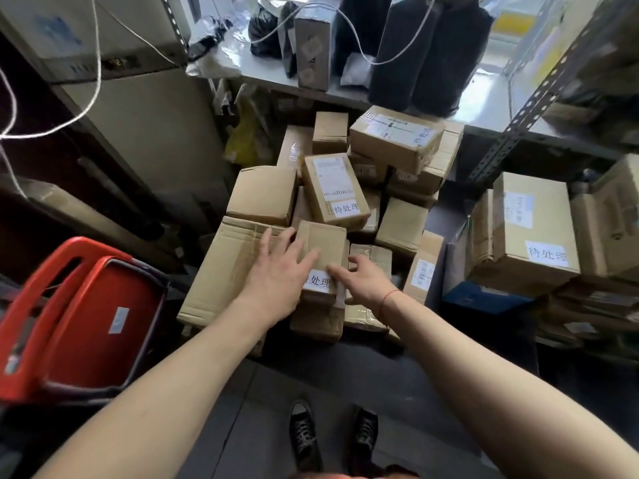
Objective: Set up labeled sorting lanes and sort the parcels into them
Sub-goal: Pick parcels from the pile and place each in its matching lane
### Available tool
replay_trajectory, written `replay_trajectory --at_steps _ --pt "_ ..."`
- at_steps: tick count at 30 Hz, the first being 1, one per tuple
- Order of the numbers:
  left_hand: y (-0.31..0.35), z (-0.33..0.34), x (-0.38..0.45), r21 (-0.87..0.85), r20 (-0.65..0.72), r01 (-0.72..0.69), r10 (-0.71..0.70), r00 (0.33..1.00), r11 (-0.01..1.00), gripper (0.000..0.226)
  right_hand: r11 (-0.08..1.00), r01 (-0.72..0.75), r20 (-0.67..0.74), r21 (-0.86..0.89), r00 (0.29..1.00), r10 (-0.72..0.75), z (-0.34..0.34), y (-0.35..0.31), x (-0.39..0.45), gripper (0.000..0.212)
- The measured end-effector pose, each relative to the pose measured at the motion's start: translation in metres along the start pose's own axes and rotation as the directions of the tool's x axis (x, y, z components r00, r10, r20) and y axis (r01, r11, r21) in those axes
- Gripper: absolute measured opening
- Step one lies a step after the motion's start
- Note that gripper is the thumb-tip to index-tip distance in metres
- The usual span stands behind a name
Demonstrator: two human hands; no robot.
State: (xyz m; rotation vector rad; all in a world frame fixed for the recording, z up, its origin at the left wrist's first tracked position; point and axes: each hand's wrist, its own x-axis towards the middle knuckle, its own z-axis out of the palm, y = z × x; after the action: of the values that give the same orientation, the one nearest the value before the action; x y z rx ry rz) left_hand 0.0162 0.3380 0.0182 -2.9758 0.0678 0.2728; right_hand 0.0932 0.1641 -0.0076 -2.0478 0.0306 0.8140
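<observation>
A pile of brown cardboard parcels lies on the floor ahead of me. On the near side of the pile sits a small parcel (pixel 325 245) with a white handwritten label (pixel 318 283) on its near end. My left hand (pixel 280 271) rests flat on that parcel's left side, fingers spread and straight. My right hand (pixel 363 281) touches its right edge and the label with relaxed fingers. Behind it lies another labelled parcel (pixel 333 190), and a bigger one (pixel 397 138) tops the back of the pile. A large flat box (pixel 224 267) lies to the left under my left hand.
Red plastic stools (pixel 83 323) stand at the left. On the right is a metal rack (pixel 532 108) with more boxes, one labelled (pixel 532 229). A white shelf (pixel 484 108) with dark bags and an upright box runs across the back. My shoes (pixel 332 433) stand on the grey floor.
</observation>
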Motion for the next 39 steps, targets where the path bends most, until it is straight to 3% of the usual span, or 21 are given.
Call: replay_trajectory --at_steps 8,14,20,24,27,31,33,36,39 --pt "0.005 0.003 -0.001 -0.043 -0.059 -0.008 0.006 0.998 0.999 0.081 0.984 0.007 0.097 0.177 0.995 -0.024 -0.003 0.013 0.01 0.089" --pt "0.01 0.011 -0.004 -0.106 -0.175 -0.101 0.081 0.981 0.989 0.08 0.951 -0.006 0.141 0.308 0.989 -0.04 -0.01 0.017 0.002 0.049" --pt "0.026 0.009 -0.007 -0.16 -0.194 -0.124 0.092 0.977 0.979 0.075 0.859 -0.083 0.17 0.505 0.985 -0.005 -0.017 0.028 -0.012 0.041" --pt "0.033 0.007 -0.012 -0.347 -0.255 -0.133 0.043 0.966 0.929 0.077 0.789 -0.05 0.129 0.613 0.991 -0.037 -0.026 0.03 -0.022 0.04" --pt "0.039 -0.006 -0.015 -0.571 -0.259 -0.151 -0.002 0.966 0.807 0.082 0.749 0.023 0.061 0.662 0.995 -0.085 -0.037 0.025 -0.029 0.041" --pt "0.036 -0.047 -0.014 -0.852 -0.151 -0.058 -0.139 0.979 0.52 0.083 0.737 0.116 -0.014 0.666 0.99 -0.143 -0.059 0.01 -0.042 0.042" --pt "0.031 -0.07 -0.011 -0.919 -0.068 0.02 -0.21 0.975 0.393 0.066 0.734 0.154 -0.039 0.662 0.984 -0.171 -0.07 -0.001 -0.051 0.043" --pt "0.024 -0.091 -0.005 -0.988 0.063 0.091 -0.206 0.977 0.128 0.054 0.744 0.217 -0.066 0.632 0.972 -0.227 -0.08 -0.013 -0.062 0.048" --pt "0.021 -0.096 -0.003 -0.994 0.104 0.106 -0.159 0.982 0.007 0.051 0.775 0.236 -0.058 0.586 0.966 -0.251 -0.086 -0.017 -0.07 0.051"
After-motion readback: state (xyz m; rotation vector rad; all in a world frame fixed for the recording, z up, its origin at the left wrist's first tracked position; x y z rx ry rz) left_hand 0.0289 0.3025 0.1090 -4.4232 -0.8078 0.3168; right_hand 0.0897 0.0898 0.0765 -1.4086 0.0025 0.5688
